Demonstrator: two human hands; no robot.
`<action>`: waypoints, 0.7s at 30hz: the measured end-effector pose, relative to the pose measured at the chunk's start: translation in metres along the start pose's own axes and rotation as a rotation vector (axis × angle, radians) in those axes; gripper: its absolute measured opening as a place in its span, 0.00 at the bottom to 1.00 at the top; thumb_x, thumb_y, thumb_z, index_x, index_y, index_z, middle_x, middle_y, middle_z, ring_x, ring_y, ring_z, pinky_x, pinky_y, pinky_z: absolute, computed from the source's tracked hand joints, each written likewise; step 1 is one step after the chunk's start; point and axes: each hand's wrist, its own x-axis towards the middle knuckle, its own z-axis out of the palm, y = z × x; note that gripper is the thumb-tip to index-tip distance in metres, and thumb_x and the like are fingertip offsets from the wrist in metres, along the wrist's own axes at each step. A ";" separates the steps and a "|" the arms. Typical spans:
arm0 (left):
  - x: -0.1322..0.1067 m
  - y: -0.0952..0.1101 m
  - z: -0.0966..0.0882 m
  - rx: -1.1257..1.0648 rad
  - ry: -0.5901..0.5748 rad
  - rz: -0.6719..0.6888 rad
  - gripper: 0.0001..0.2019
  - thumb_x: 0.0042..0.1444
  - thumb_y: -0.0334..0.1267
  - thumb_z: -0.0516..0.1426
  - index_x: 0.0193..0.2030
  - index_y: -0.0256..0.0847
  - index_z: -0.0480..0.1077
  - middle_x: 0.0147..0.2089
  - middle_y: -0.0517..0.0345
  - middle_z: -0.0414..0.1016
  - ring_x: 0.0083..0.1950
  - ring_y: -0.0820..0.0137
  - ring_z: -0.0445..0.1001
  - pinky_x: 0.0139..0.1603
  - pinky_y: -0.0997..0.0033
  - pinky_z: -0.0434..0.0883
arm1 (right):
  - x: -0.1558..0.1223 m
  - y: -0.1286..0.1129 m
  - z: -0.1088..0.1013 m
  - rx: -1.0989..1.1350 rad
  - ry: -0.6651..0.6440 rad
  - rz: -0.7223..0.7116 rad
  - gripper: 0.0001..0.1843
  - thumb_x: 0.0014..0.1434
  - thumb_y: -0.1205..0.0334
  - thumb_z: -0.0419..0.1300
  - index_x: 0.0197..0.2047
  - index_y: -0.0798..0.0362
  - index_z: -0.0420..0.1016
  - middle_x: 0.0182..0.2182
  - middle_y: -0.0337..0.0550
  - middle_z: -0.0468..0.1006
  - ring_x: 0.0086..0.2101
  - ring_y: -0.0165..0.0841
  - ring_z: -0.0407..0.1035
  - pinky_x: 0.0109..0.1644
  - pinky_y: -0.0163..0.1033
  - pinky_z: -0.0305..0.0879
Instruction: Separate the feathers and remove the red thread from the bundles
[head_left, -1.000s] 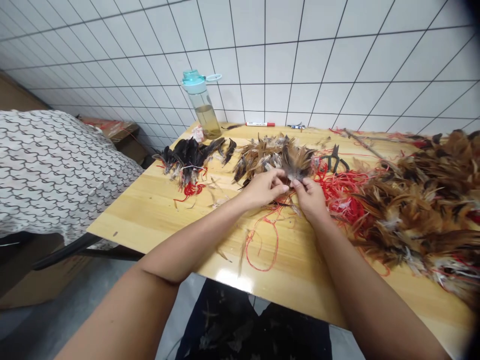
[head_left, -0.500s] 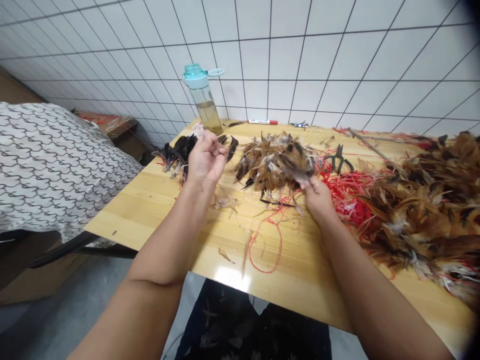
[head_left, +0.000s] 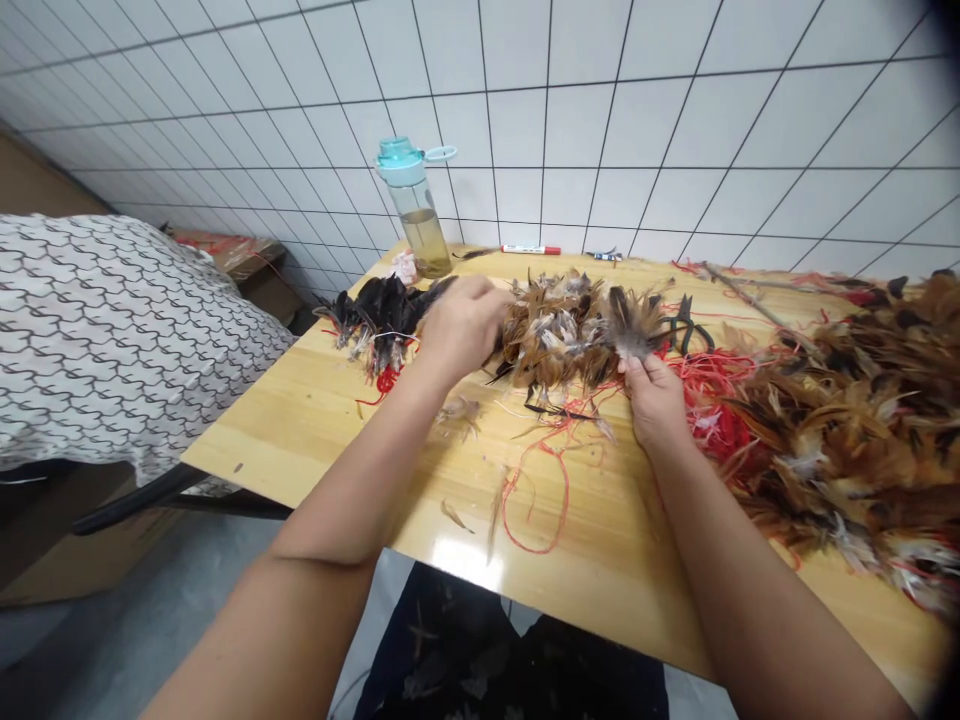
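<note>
My right hand (head_left: pixel 657 398) is closed, its thumb and fingers pinching a small bunch of feathers (head_left: pixel 632 318) by the pale base, tips upward. Back side up, my left hand (head_left: pixel 465 325) hovers at the left edge of a pile of brown feathers (head_left: pixel 559 335). Its fingers point toward the pile, slightly blurred and partly hidden, so I cannot tell what they hold. Left of that hand lies a bundle of black feathers (head_left: pixel 382 310) with red string (head_left: pixel 386 381) at its foot. A loop of thin red string (head_left: pixel 534 549) rests on the wooden table (head_left: pixel 600 590).
A water bottle (head_left: pixel 421 225) stands by the tiled wall, with crumpled tissue (head_left: pixel 403 266) beside it. A red marker (head_left: pixel 531 249), black-handled snips (head_left: pixel 684 325), tangled red string (head_left: pixel 712 400) and a stick (head_left: pixel 750 300) lie around. A large brown feather heap (head_left: pixel 862 420) covers the right side.
My left hand has turned palm down and moved right from beside the tissue to the brown pile. My right hand still pinches its feathers, now held more upright.
</note>
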 end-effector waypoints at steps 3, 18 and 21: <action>0.014 0.011 0.025 -0.042 -0.165 0.225 0.17 0.61 0.30 0.47 0.47 0.44 0.75 0.42 0.53 0.71 0.45 0.65 0.67 0.44 0.65 0.64 | 0.000 -0.005 0.003 0.080 0.063 0.060 0.15 0.55 0.49 0.58 0.27 0.52 0.67 0.25 0.37 0.71 0.29 0.30 0.64 0.36 0.36 0.61; 0.020 0.000 0.047 -0.175 -0.063 0.078 0.09 0.58 0.32 0.52 0.34 0.40 0.74 0.40 0.52 0.71 0.44 0.65 0.67 0.45 0.64 0.64 | 0.000 -0.008 0.011 0.127 0.084 0.093 0.16 0.52 0.48 0.60 0.25 0.52 0.69 0.26 0.38 0.73 0.32 0.33 0.66 0.43 0.40 0.61; 0.011 0.021 0.039 -0.481 -0.004 -0.164 0.07 0.56 0.34 0.55 0.35 0.40 0.75 0.36 0.55 0.73 0.40 0.69 0.69 0.44 0.68 0.66 | -0.002 -0.011 0.014 0.091 0.094 0.078 0.16 0.52 0.48 0.59 0.25 0.52 0.68 0.26 0.38 0.73 0.33 0.34 0.66 0.43 0.40 0.61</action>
